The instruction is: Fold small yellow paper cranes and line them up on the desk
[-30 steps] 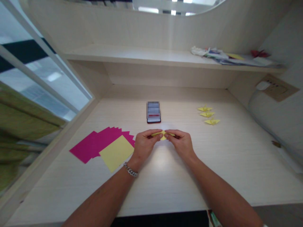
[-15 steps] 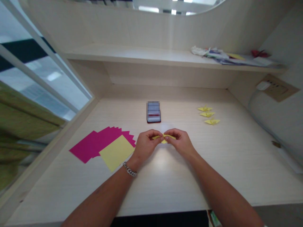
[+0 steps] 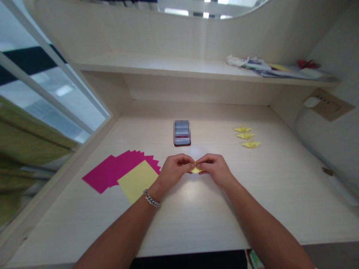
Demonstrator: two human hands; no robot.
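Note:
Between my fingertips is a small piece of folded yellow paper, partly covered by both hands. My left hand pinches its left side, and my right hand pinches the right side, with the fingertips almost meeting at the middle. Left of my left hand lies a yellow paper sheet, overlapping a fan of magenta sheets. Three yellow folded paper cranes stand in a column on the right; the nearest crane is slightly further right than the others.
A phone with a blurred screen lies beyond my hands. Above the desk runs a shelf with papers at its right. A cable hangs from the wall socket. A window frame borders the left.
My fingers have shifted on the folded yellow paper. Its side points, visible before, are now mostly covered, and its lower part shows below my thumbs.

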